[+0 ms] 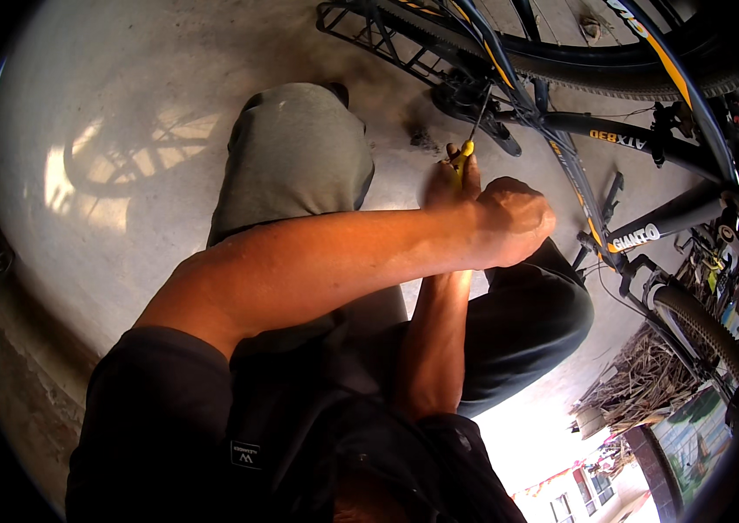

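My right hand [449, 185] is wrapped round a screwdriver [469, 148] with a yellow handle. Its thin shaft slants up toward the crank area of a dark bicycle [522, 103] with orange stripes; whether the tip touches anything I cannot tell. Crossing in front of my right wrist, my left forearm ends in a closed, slightly blurred left hand [519, 222]. The inside of that fist is hidden. A black pedal and crank [502, 135] lie just beyond the screwdriver.
The bicycle's rear rack [387, 39] and a large tyre [578, 77] fill the far side. My bent knees [299, 148] flank the arms. At the right are a second tyre [701, 322] and a heap of dry sticks [648, 375] on the concrete floor [151, 87].
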Tool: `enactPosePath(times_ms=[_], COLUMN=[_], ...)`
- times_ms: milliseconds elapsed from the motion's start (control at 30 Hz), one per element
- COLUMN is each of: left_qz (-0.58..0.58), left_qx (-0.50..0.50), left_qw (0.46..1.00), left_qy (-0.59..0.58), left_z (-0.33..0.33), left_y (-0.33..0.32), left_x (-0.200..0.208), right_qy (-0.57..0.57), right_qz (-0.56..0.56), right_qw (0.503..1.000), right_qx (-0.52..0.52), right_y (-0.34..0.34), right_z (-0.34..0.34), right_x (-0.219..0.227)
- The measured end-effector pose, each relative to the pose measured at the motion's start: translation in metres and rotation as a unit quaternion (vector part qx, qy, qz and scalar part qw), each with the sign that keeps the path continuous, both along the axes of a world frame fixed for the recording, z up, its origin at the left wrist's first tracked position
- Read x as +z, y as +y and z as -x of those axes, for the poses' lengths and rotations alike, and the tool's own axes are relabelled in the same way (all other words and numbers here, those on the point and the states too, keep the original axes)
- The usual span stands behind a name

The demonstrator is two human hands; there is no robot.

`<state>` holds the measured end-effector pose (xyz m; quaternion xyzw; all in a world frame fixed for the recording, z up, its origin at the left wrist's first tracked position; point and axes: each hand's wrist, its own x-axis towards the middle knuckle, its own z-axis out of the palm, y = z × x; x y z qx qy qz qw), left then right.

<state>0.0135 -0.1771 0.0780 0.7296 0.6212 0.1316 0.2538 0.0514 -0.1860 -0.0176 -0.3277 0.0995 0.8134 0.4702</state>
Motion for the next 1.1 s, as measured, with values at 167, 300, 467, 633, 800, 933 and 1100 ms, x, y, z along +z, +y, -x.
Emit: enactPosePath(times_ms=[167,300,467,633,800,933,1100], left_qz=[0.075,0.113,0.127,0.153,0.108,0.078,0.095], left_qx=[-0.115,-0.164,-0.175,-0.212,-0.200,-0.166,-0.160], left_qw=[0.990,0.978,0.973,0.960,0.970,0.979,0.968], left_qy=[-0.017,-0.058,-0.084,-0.104,-0.092,-0.084,-0.170], left_z=[0.006,0.021,0.032,0.028,0.023,0.024,0.031], left_y=[0.010,0.017,0.020,0.031,0.025,0.018,0.020], left_x=[0.029,0.040,0.054,0.065,0.043,0.033,0.028], right_qy=[0.046,0.012,-0.105,-0.208,-0.267,-0.319,-0.403], right_qz=[0.001,0.006,0.012,0.020,0.028,0.038,0.040], right_qw=[0.999,1.000,0.994,0.978,0.963,0.947,0.914], right_qx=[0.016,0.006,0.006,-0.012,0.000,0.011,0.019], right_y=[-0.005,-0.002,-0.004,-0.003,-0.003,-0.004,-0.004], right_z=[-0.013,-0.006,0.008,0.004,0.011,0.016,0.020], right_x=[-0.016,-0.010,0.006,0.002,0.012,0.018,0.021])
